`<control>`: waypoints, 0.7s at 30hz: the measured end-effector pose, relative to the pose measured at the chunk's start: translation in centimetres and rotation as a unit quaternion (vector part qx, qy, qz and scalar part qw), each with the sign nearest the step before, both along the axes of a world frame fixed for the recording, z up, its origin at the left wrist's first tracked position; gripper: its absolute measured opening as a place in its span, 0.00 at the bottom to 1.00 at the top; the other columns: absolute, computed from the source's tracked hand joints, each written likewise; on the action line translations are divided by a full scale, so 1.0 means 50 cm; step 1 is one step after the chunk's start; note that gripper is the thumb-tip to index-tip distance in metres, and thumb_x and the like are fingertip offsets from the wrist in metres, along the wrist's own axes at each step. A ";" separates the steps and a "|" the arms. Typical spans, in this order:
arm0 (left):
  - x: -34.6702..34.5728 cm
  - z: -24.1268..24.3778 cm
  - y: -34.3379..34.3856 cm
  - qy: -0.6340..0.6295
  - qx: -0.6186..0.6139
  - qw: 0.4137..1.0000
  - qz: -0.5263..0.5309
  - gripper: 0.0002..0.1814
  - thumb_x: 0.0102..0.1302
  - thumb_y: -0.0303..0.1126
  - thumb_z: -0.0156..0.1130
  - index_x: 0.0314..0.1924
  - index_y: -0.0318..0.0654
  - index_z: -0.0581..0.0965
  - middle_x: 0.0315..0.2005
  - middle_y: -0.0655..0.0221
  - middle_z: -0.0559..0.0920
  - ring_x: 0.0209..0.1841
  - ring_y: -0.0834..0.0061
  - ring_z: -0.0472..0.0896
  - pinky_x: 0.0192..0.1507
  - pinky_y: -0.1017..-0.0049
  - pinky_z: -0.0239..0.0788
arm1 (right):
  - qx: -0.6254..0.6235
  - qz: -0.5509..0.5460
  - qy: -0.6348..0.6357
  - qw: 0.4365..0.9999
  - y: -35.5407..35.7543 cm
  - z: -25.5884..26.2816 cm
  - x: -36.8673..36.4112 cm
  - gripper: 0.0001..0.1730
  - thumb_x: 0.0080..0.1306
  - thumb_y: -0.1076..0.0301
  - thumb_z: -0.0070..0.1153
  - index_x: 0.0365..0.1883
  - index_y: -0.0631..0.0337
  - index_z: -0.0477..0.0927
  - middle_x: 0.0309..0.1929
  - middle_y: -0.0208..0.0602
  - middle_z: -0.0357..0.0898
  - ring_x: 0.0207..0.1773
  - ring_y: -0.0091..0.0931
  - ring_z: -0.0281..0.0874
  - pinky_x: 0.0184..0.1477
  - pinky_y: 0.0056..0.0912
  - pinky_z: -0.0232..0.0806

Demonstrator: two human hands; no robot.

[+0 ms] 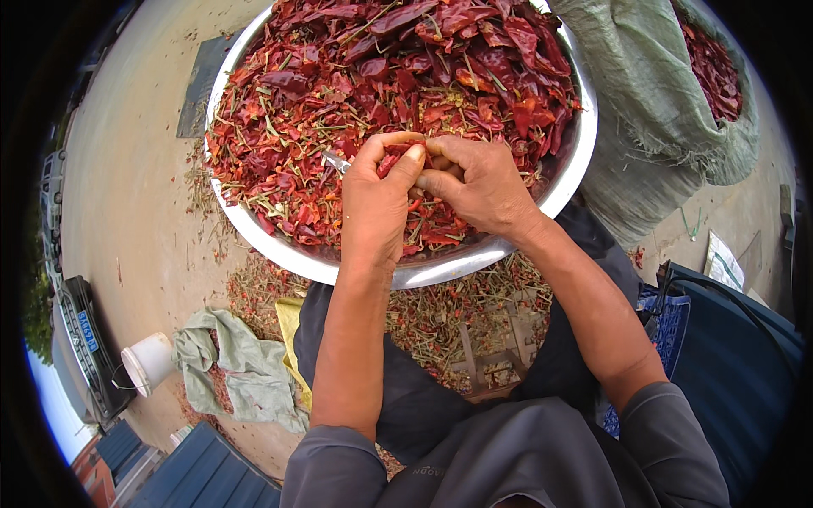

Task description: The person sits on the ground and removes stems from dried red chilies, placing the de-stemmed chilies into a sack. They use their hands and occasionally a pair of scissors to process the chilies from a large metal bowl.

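Over a wide steel basin (292,259), my two hands meet with their fingertips together. My left hand (380,197) grips a dried red chili pepper (392,159) between thumb and forefinger. A shiny metal tool tip (335,161) sticks out on the left side of that hand; the rest of the tool is hidden. My right hand (486,181) pinches the same pepper from the right, its fingers curled. Heaped in the basin are dried red chilies (406,38), whole pods mostly at the far side. Broken pieces with stems and seeds (286,146) lie nearer and left.
Woven sacks stand right of the basin, one open sack (740,146) showing chilies. Stem scraps (438,317) cover the ground between my knees. Leftward lie a crumpled sack (248,374) and a white bucket (152,362). A blue crate (670,327) is at right; a parked car (89,343) stands farther left.
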State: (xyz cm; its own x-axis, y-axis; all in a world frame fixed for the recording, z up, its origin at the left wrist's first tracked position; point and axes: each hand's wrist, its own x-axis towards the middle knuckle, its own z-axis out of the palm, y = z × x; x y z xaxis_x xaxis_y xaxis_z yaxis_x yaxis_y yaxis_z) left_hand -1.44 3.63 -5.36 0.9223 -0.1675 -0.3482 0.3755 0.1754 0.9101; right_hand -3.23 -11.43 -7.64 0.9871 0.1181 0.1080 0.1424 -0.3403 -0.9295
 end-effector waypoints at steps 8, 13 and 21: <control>0.099 -0.018 0.048 0.003 0.030 0.986 0.162 0.10 0.73 0.21 0.50 0.51 0.34 0.75 0.37 0.63 0.82 0.33 0.77 0.79 0.32 0.78 0.72 | -0.002 -0.123 0.101 0.987 -0.042 -0.003 0.039 0.15 0.67 0.63 0.61 0.47 0.63 0.84 0.34 0.38 0.86 0.34 0.23 0.81 0.41 0.29 0.73; 0.190 -0.115 0.033 -0.068 0.348 0.933 0.064 0.13 0.68 0.32 0.63 0.46 0.29 0.82 0.30 0.65 0.82 0.30 0.74 0.78 0.34 0.69 0.69 | 0.055 -0.127 0.133 0.981 -0.055 0.004 0.050 0.14 0.68 0.64 0.59 0.47 0.64 0.84 0.32 0.37 0.85 0.34 0.24 0.81 0.41 0.30 0.73; 0.188 -0.162 0.008 -0.159 0.609 0.777 -0.037 0.16 0.63 0.38 0.69 0.44 0.33 0.82 0.33 0.51 0.85 0.39 0.49 0.83 0.43 0.56 0.71 | 0.055 -0.110 0.151 0.981 -0.080 0.013 0.030 0.15 0.69 0.64 0.58 0.48 0.64 0.84 0.34 0.40 0.86 0.36 0.27 0.82 0.43 0.31 0.73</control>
State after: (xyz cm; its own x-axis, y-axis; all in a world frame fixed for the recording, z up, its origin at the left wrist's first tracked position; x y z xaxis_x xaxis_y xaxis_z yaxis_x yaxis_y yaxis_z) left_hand 7.97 4.05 -13.47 0.9976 0.0514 -0.0463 0.0664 -0.8985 0.4339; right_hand -1.71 -15.40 -7.00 0.9766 -0.0964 -0.1924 -0.2098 -0.2266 -0.9511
